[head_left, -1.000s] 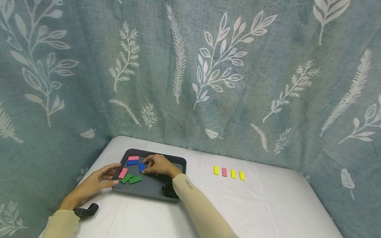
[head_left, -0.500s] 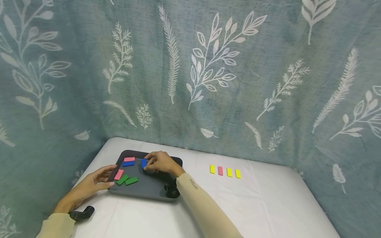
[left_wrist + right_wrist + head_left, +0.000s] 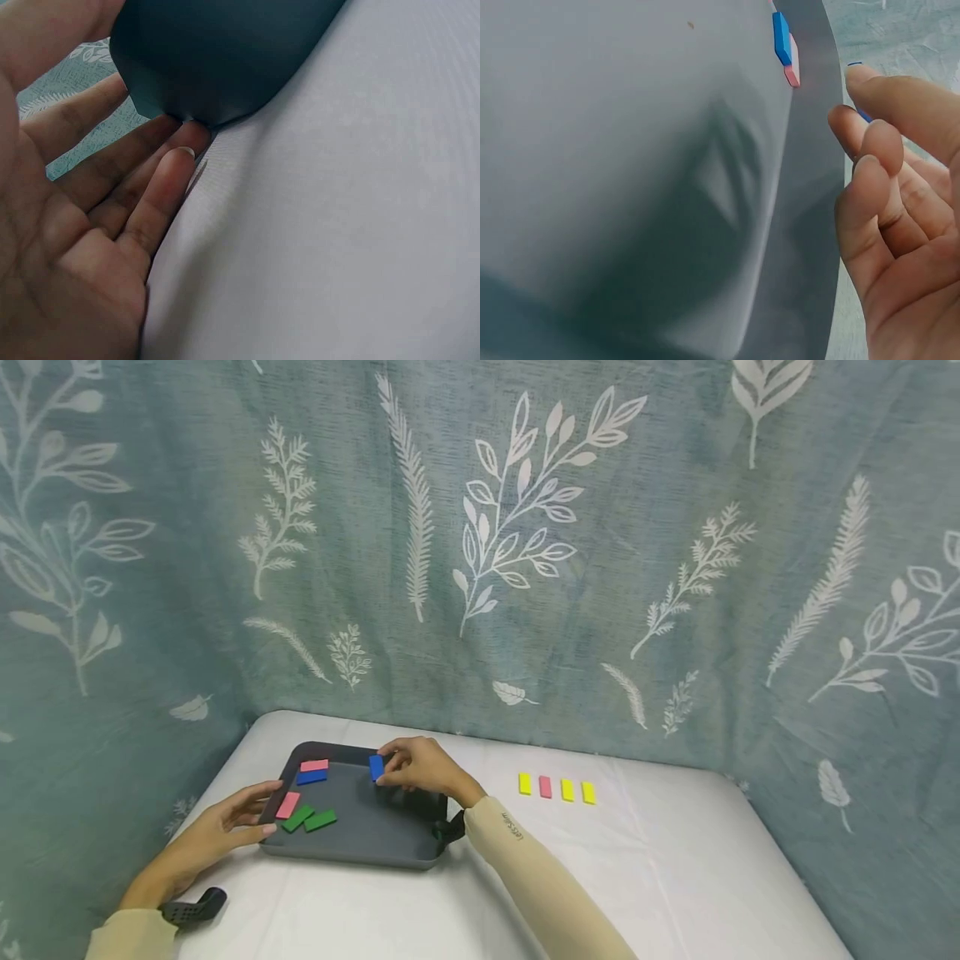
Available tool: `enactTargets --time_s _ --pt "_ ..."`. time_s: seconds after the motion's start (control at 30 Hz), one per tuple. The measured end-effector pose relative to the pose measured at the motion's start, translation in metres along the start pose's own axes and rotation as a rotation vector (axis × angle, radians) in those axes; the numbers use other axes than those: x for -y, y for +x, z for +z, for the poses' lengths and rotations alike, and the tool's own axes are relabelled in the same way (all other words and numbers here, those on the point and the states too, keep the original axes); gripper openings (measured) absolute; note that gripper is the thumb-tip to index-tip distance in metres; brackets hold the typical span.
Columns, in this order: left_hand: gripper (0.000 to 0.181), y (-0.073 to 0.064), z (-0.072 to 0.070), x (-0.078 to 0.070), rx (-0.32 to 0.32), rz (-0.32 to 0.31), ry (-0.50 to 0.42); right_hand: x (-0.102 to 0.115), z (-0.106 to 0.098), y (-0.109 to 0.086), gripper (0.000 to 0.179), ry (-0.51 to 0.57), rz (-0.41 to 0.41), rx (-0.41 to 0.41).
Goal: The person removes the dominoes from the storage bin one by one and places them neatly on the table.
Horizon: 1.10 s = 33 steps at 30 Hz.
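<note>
Head view: right hand (image 3: 426, 767) had fingers clamped on a blue block (image 3: 377, 767) above the tray (image 3: 345, 858); left hand (image 3: 213, 828), fingers apart, touched its wall. Rightward, four rowed blocks (image 3: 545, 787) looked done; leftward, five loose blocks (image 3: 298, 818) seemingly waited!

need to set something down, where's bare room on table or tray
Widest: the table right of the rightmost yellow block. Smaller: the tray floor right of the green blocks. Crowded: the tray's left side, with pink blocks and the left hand, and its far side, where the right hand holds a blue block.
</note>
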<state>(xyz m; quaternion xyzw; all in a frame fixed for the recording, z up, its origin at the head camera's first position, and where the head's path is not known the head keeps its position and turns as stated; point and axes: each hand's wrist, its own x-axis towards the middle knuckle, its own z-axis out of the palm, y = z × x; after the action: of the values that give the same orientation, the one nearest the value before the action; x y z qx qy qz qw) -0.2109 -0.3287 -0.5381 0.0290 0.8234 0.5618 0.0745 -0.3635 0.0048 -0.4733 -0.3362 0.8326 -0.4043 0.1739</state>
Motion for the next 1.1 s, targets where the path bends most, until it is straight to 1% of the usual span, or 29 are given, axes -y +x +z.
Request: enactTargets --time_s 0.2,0.4,0.53,0.67,0.83,1.1 --pt "0.077 -0.002 -0.001 0.002 0.008 -0.012 0.003 -0.007 -0.014 -0.015 0.047 0.001 0.006 -0.022" --pt "0.080 -0.002 0.001 0.000 -0.003 -0.035 0.028 -0.018 -0.030 -0.032 0.047 0.000 -0.010 -0.047" --pt "0.081 -0.002 0.003 0.000 -0.010 -0.044 0.043 -0.027 -0.042 -0.046 0.048 0.011 -0.006 -0.069" --pt "0.081 -0.002 0.003 -0.001 -0.013 -0.037 0.049 -0.037 -0.056 -0.062 0.049 0.043 0.016 -0.101" --pt "0.082 -0.001 0.005 -0.001 -0.013 -0.041 0.055 -0.051 -0.071 -0.083 0.047 0.054 0.043 -0.144" --pt "0.081 0.000 0.007 -0.003 0.000 -0.035 0.055 -0.074 -0.092 -0.115 0.048 0.037 0.094 -0.204"
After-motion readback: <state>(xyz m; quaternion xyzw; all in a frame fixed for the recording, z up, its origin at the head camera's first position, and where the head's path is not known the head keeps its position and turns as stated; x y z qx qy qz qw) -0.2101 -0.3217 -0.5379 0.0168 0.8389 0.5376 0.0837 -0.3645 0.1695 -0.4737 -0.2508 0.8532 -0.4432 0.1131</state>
